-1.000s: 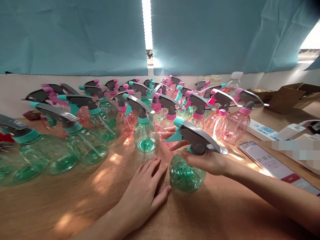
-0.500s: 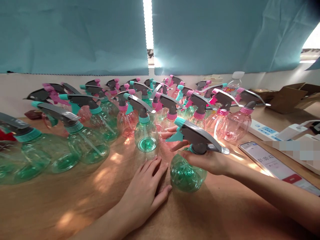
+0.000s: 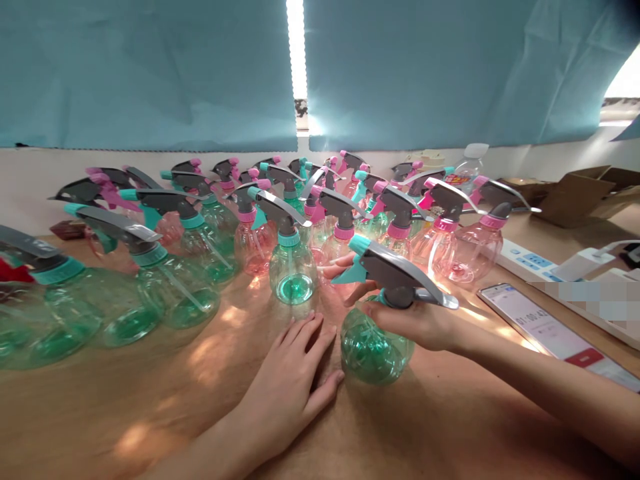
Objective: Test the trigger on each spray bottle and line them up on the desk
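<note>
Bottle (image 3: pixel 375 350), green and topped by a grey sprayer head (image 3: pixel 393 270), is held at its neck by the right hand (image 3: pixel 417 325), near the centre of the view. The neck is clamped between thumb and palm, while the other fingers are fanned apart beyond the teal trigger (image 3: pixel 352 272); whether it is touched by them cannot be told. The nozzle is aimed towards ten o'clock, and the base is seen low over the table (image 3: pixel 440 427), though contact cannot be confirmed.

From the held bottle, the left hand (image 3: pixel 287 373) is found at eight o'clock, laid palm down on the wood and holding nothing. Its fingers are slightly parted, with the thumb set well away from them. Steadying of the bottle is thus judged to be left to the right hand alone.

A green bottle (image 3: pixel 293 270) is stood at ten o'clock, just past the left fingertips. Pink bottles (image 3: pixel 480 247) are ranged at one o'clock, close together. The phone (image 3: pixel 550 323) is placed at three o'clock, its timer lit, and the power strip (image 3: pixel 523 257) and a cardboard box (image 3: pixel 567 197) are seen at two.
</note>
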